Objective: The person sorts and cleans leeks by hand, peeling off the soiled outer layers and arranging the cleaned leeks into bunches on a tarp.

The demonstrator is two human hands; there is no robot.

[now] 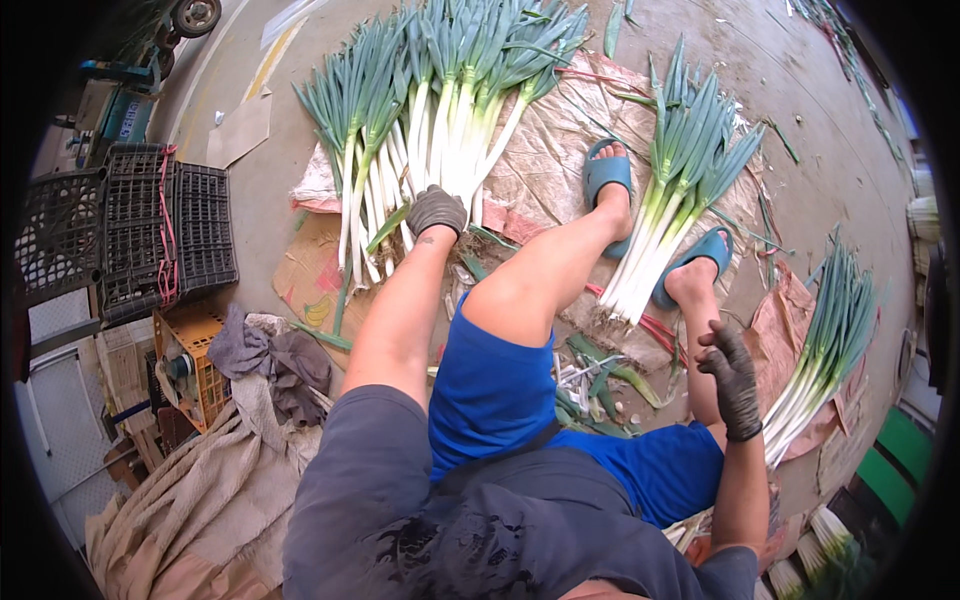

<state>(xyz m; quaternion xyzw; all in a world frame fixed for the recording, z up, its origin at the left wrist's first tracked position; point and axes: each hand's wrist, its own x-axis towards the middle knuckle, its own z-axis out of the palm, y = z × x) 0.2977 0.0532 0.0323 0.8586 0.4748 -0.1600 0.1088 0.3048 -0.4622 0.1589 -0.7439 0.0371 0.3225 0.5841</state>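
- Long leek-like stalks with green tops and white shafts (455,120) lie in a broad, fanned pile ahead of the person and to the left, root ends toward the body, over flattened brown cardboard (310,265) and a worn beige-and-pink woven sheet (540,150).
- Left hand in a dark grey work glove (437,212) rests back-up on the pile's white shafts near the roots; its fingertips are hidden, so whether they grip any stalk cannot be told.
- Right hand in a dark, soiled glove (735,385) is raised at the person's right, fingers loosely bent and spread apart, with nothing seen in them.
- Progress, judged by the layout, seems partway: a narrower bundle of the same stalks (665,200) lies gathered between the blue slip-on sandals (607,178), and another slim bundle (825,340) lies at the far right. Both look lined up, though no tie around either can be made out.
- Much seems left, since the broad pile looks loose and uneven. Thin red strips (660,335) lie near the middle bundle's root ends, with torn leaves and scraps (600,385) nearby.
- Writing: a small blue plate (128,120) at upper left bears pale characters, too small to read; the cardboard shows yellow, banana-shaped print. No label can be made out on the black plastic crates (140,225).
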